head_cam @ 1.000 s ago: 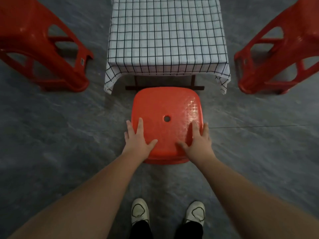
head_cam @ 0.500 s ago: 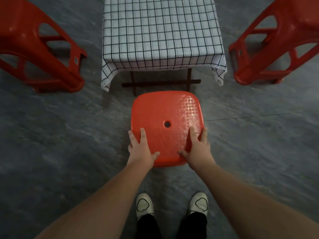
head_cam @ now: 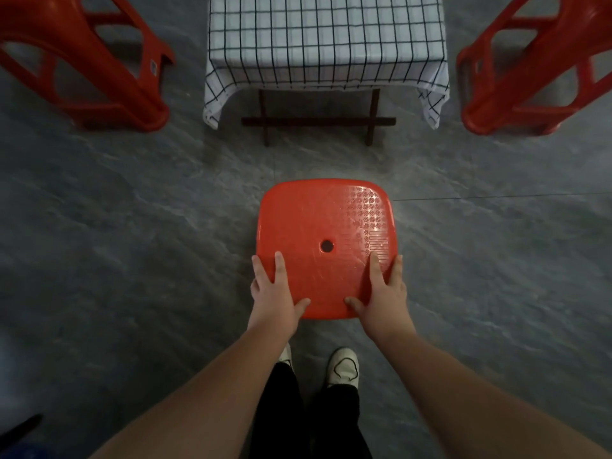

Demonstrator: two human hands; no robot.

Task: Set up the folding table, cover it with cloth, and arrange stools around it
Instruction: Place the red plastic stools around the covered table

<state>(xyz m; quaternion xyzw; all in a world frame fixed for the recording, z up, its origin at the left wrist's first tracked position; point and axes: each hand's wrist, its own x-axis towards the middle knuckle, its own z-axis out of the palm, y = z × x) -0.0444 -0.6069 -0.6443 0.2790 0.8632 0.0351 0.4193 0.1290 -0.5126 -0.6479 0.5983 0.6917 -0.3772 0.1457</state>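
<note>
A red plastic stool (head_cam: 326, 223) stands on the floor in front of me, its square seat with a centre hole facing up. My left hand (head_cam: 273, 293) lies flat on the seat's near left corner, fingers straight, the outer ones over the side edge. Spread in the same way, my right hand (head_cam: 381, 296) rests on the near right corner. Beyond the stool stands the folding table, covered by a white cloth with a black grid (head_cam: 326, 41). Its dark legs and crossbar (head_cam: 318, 121) show below the cloth. A gap of floor separates stool and table.
Two more red stools stand beside the table, one on the left (head_cam: 82, 64) and one on the right (head_cam: 536, 67). The floor (head_cam: 132, 243) is grey stone-patterned tile. My white shoes (head_cam: 342, 366) are just behind the stool. A dark object (head_cam: 20, 432) lies at the bottom left corner.
The stool under my hands has come back toward me, away from the table, so a wider gap of floor shows. My feet have stepped back. Both hands keep their places on the seat.
</note>
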